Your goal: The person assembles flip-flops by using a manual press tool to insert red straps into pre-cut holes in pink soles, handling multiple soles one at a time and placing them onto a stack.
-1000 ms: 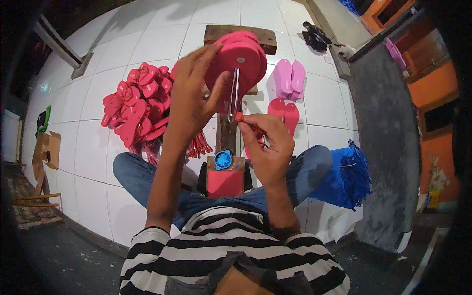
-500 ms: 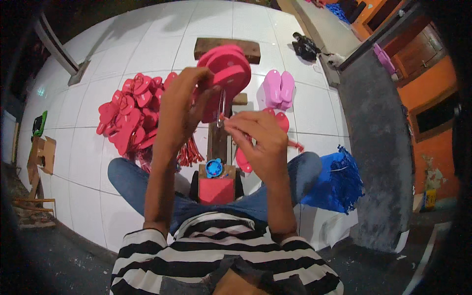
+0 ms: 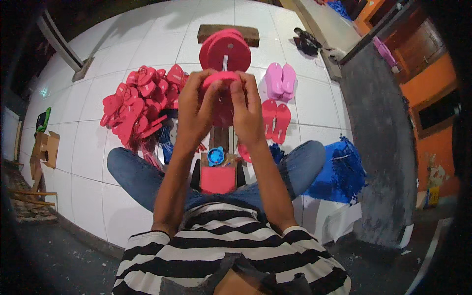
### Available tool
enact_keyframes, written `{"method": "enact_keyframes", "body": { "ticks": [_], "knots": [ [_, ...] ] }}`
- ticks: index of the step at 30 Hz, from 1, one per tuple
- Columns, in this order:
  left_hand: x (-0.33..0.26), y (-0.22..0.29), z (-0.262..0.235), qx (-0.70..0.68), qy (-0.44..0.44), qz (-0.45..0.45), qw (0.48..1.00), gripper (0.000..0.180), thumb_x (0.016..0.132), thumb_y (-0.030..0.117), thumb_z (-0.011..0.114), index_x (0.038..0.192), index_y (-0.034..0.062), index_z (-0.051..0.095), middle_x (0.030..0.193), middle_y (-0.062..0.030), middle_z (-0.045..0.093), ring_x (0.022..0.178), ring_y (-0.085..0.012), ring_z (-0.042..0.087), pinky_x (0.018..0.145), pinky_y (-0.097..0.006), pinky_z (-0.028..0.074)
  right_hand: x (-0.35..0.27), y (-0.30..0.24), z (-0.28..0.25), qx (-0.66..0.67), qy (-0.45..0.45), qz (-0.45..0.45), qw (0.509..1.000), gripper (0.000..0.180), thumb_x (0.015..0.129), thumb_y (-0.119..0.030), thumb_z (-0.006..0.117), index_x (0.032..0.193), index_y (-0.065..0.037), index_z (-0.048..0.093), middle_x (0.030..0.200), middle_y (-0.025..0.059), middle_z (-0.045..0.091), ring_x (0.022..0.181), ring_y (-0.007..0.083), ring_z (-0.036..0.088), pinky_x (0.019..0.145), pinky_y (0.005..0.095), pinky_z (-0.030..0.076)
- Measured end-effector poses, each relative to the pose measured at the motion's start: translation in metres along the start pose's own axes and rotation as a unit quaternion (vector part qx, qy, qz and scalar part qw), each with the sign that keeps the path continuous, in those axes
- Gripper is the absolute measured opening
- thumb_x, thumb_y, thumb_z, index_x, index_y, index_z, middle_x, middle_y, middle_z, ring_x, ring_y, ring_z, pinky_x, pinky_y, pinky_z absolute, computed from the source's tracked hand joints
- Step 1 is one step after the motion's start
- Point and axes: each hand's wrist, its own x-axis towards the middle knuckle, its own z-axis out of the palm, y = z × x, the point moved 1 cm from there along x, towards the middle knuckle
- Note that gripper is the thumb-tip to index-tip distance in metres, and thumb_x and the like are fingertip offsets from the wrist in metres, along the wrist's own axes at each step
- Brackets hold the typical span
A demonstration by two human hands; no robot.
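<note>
A red flip-flop sole [image 3: 222,76] is curled between my hands, in the middle of the view. My left hand [image 3: 195,109] grips its left side, and my right hand [image 3: 249,112] grips the right, both thumbs pressing on the near face. Just beyond stand more rounded red soles [image 3: 225,48], stacked face on, the front one with a pale spot. Between them and the curled sole shows a short length of bright metal rod [image 3: 225,63]; its lower end is hidden. Beneath my hands runs a dark wooden beam [image 3: 219,138].
Red flip-flops [image 3: 135,105] lie heaped on the left. On the right are a purple pair [image 3: 280,81], a red pair [image 3: 277,122] and blue strands [image 3: 346,164] on a blue sheet. A blue round lid-like piece [image 3: 215,156] sits near me; a wooden block [image 3: 228,35] stands beyond.
My right hand has left the metal rod and moved up onto the sole. Both hands now grip the sole, which is bent over, and the left hand has turned to match the right.
</note>
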Motion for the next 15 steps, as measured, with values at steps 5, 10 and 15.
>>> {"method": "enact_keyframes", "body": {
  "ticks": [5,10,15],
  "knots": [
    [-0.055,0.043,-0.012,0.038,0.008,0.051,0.998,0.021,0.088,0.013,0.061,0.103,-0.0016,0.058,0.092,-0.0115,0.06,0.077,-0.0207,0.058,0.071,-0.031,0.046,-0.082,-0.042,-0.015,-0.087,-0.004,-0.063,0.994,0.032,0.097,-0.031,0.048,0.108,-0.001,0.052,0.097,0.014,0.053,0.092,0.0264,0.054,0.086,0.0355,0.041],
    [-0.073,0.028,-0.012,0.047,-0.168,-0.094,0.98,0.023,0.081,0.01,0.068,0.1,-0.0002,0.061,0.088,-0.0113,0.062,0.077,-0.0202,0.061,0.067,-0.031,0.047,-0.091,-0.014,-0.025,-0.125,0.067,0.085,0.986,0.031,0.095,-0.029,0.05,0.104,0.001,0.051,0.094,0.0124,0.051,0.089,0.0276,0.053,0.084,0.0361,0.041],
    [-0.064,0.008,-0.022,0.038,-0.108,-0.119,0.986,0.025,0.078,0.008,0.072,0.099,0.0,0.062,0.087,-0.0111,0.063,0.075,-0.0185,0.063,0.067,-0.028,0.049,-0.098,-0.019,-0.023,-0.214,-0.009,0.154,0.965,0.031,0.095,-0.028,0.051,0.103,0.002,0.054,0.089,0.013,0.057,0.083,0.0272,0.058,0.074,0.0358,0.045]
  ]
}}
